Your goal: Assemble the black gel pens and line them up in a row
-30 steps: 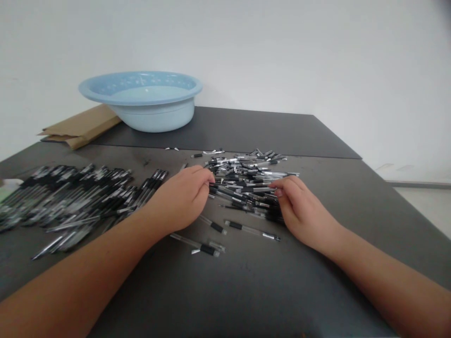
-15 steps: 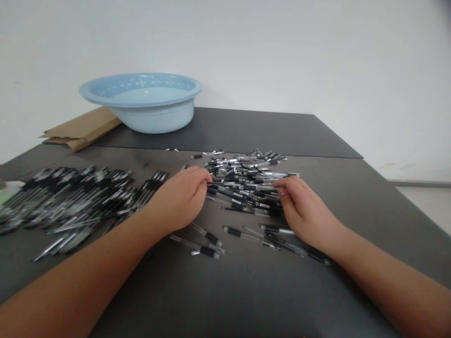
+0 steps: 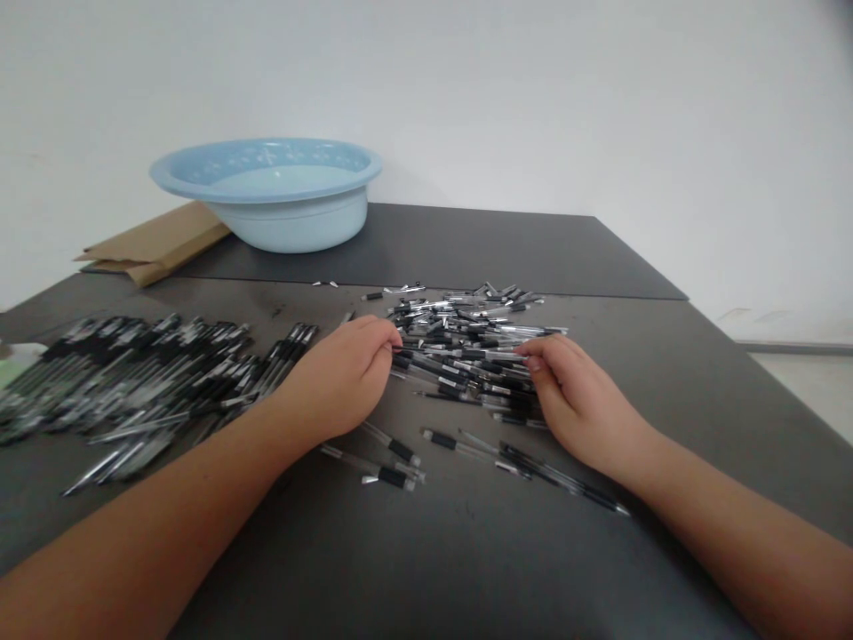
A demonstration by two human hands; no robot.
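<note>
A heap of clear-barrelled pens with black grips (image 3: 459,333) lies on the dark table between my hands. My left hand (image 3: 346,369) is closed in a pinch at the heap's left side, on what looks like the end of a pen; its fingertips are partly hidden. Over the heap's right side, my right hand (image 3: 573,396) pinches the end of a clear pen (image 3: 497,355) between thumb and forefinger. Whether both hands grip the same pen, I cannot tell. Below the right hand, a few loose pens (image 3: 560,476) lie slanting on the table.
To the left, many pens (image 3: 147,364) lie side by side in a slanted spread. Behind them stand a light blue basin (image 3: 299,218) and a flattened brown paper bag (image 3: 156,238). Loose pens and small parts (image 3: 393,477) lie near the left forearm. A white wall rises behind the table.
Several pens have slid from the heap's near right side toward me and now lie below my right hand. A loose pen there has shifted slightly. Both hands stay almost in place.
</note>
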